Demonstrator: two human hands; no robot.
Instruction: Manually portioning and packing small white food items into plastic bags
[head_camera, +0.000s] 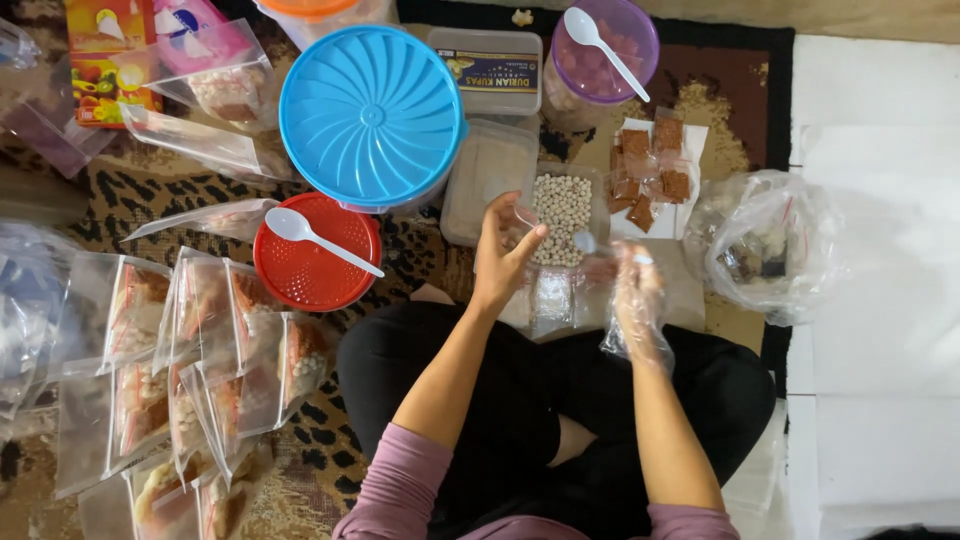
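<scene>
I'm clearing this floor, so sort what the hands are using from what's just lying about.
In use:
left hand, bare
right hand, in a clear plastic glove
tub of pale round pieces
small clear bag

Lying about:
blue lid
red lid with white spoon
purple tub
filled bags

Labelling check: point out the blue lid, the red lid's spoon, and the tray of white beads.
blue lid (372, 115), head view, centre of its ribbed top.
white spoon (292, 225), head view, on its bowl.
tray of white beads (566, 210), head view, on the beads inside.
</scene>
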